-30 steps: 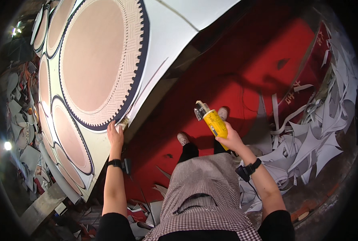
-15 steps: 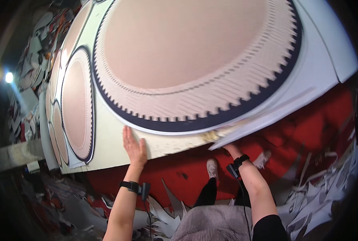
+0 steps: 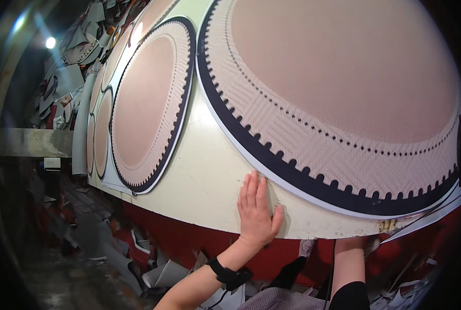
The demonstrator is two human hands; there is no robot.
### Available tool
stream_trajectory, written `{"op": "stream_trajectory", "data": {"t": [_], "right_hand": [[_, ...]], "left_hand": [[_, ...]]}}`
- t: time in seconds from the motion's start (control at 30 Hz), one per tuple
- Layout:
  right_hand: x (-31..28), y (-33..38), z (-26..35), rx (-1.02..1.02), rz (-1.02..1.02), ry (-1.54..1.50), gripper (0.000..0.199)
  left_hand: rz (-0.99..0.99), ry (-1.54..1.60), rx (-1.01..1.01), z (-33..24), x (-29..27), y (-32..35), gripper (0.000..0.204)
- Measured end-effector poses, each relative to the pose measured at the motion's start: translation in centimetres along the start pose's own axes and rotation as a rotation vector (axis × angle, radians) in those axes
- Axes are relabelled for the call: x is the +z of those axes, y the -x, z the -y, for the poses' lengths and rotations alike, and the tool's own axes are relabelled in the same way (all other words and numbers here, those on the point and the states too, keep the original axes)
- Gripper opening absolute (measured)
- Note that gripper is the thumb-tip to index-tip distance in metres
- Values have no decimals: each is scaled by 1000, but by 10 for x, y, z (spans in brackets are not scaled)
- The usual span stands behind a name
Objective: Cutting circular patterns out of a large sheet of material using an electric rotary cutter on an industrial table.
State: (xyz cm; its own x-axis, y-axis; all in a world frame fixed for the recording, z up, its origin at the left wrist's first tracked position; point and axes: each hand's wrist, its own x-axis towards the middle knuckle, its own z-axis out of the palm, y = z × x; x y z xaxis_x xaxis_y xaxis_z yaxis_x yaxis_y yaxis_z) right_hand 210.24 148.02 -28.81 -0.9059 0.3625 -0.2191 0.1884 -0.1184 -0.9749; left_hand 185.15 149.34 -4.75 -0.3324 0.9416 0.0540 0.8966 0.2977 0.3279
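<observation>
A large round mat with a pinkish centre, a pale patterned band and a dark toothed border lies flat on the cream tabletop. My left hand rests palm down on that top, fingers stretched and thumb apart, fingertips at the white rim of the mat. At the near table edge is my right hand. Its fingers are hidden beneath the edge, so what they hold does not show. Just right of it, a white sheet sticks out past the table edge under the mat.
Smaller mats of the same pattern, one a mid-sized oval, lie to the left. A grey roll runs along the table's far left side. Heaps of offcuts lie beyond, and more scraps cover the floor by a red surface.
The view has swung left, so the large mat and both hands appear farther right. My left hand stays flat by the mat's rim. My right hand has gone farther under the table edge.
</observation>
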Motion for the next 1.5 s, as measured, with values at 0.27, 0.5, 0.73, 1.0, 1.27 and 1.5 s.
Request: {"op": "stream_trajectory", "data": {"t": [0.27, 0.5, 0.73, 1.0, 1.27, 1.5], "right_hand": [[-30, -49, -19, 141, -81, 362, 53], [26, 69, 89, 737, -356, -434, 53], [-3, 209, 208, 781, -514, -169, 52], [-96, 214, 288, 386, -948, -712, 39], [-193, 166, 328, 353, -1218, -948, 73], [-194, 69, 382, -156, -1102, -990, 67]], "left_hand": [[-106, 61, 31, 1, 6, 0, 69], [-68, 85, -62, 11, 6, 12, 67], [-160, 1535, -803, 18, 55, -58, 31], [-11, 1855, -880, 4, -12, -110, 31], [31, 635, -159, -96, -184, -181, 39], [-143, 773, -77, 47, -333, -195, 23]]}}
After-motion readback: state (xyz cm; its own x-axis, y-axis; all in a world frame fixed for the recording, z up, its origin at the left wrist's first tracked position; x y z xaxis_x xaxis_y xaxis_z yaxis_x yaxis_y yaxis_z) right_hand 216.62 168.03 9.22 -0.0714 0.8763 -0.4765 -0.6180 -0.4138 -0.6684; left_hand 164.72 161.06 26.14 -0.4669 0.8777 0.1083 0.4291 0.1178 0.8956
